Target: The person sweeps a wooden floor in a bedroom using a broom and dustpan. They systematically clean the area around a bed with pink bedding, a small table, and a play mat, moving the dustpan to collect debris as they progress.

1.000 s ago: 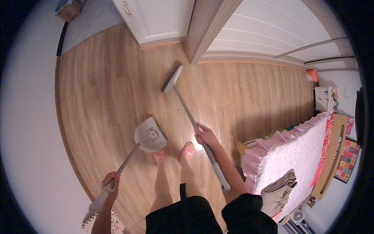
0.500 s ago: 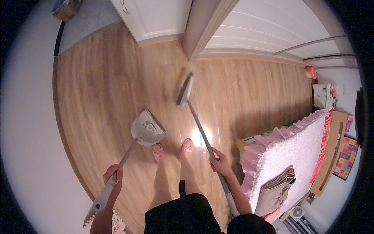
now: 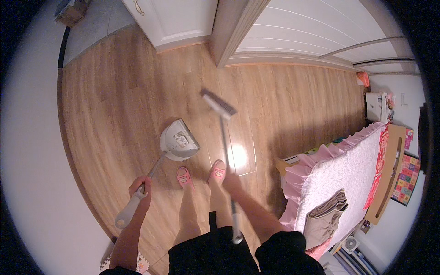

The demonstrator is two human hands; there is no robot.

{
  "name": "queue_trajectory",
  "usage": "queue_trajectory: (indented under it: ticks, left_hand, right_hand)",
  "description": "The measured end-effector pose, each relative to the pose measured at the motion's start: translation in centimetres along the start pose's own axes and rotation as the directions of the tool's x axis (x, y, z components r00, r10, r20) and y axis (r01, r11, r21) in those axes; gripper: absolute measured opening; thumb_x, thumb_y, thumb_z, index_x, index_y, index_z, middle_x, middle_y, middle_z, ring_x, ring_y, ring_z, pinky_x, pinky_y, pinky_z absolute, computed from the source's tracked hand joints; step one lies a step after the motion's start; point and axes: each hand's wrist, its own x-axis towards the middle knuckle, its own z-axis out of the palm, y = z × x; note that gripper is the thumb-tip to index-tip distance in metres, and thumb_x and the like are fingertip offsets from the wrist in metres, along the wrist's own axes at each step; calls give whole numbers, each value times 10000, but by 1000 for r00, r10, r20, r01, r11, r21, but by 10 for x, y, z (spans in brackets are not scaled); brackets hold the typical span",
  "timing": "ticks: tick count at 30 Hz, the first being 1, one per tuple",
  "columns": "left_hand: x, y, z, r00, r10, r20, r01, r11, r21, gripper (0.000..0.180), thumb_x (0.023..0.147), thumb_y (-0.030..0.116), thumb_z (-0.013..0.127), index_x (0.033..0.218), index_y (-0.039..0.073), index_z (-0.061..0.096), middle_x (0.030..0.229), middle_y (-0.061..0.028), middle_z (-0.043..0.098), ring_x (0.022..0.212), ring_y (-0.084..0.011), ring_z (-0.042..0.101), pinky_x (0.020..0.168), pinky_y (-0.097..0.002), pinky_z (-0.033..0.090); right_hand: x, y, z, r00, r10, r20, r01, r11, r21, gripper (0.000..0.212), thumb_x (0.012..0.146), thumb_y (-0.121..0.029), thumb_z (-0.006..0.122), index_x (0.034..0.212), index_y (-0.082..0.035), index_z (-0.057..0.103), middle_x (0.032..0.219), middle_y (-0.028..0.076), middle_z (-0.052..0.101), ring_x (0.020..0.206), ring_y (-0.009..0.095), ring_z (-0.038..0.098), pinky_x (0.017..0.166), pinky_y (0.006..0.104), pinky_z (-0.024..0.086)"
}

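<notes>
My left hand [image 3: 140,189] grips the pale handle of a long-handled grey dustpan [image 3: 179,142], whose pan rests on the wooden floor [image 3: 114,101] just ahead of my feet in pink slippers [image 3: 184,176]. My right hand [image 3: 230,183] holds the grey shaft of a broom [image 3: 219,104]. The broom head is out in front, to the right of the dustpan and apart from it. The shaft's end reaches back over my dark shorts.
A bed with a pink frilled cover [image 3: 339,174] and folded beige cloth [image 3: 326,216] stands at my right. White cabinet doors [image 3: 176,20] and sliding doors [image 3: 311,32] line the far side. A small fan [image 3: 350,244] sits low right.
The broom head has swung from far left-front toward me and to the right. My right hand slid down the shaft, closer to my body. The dustpan shifted slightly nearer my feet.
</notes>
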Motion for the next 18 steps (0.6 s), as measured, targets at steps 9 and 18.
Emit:
queue_trajectory:
  ticks: [9,18]
  left_hand:
    - [-2,-11,-10,1000,-16,-16,16,999,34,83,755,81,564,775,5,539,721,-43,545,619,-92,472,566,-221,397]
    - [-34,-29,-30,986,-61,-158,66,997,26,131,784,160,546,794,30,559,657,-9,525,549,-59,430,499,-207,364]
  right_hand:
    - [-107,-60,-94,938,-67,340,-25,965,259,558,709,-99,455,1235,-60,274,701,256,529,657,386,536,611,460,422]
    - [-34,-44,-64,989,-21,148,23,1000,-14,563,707,-109,462,1234,-66,271,685,231,551,612,369,540,566,449,425]
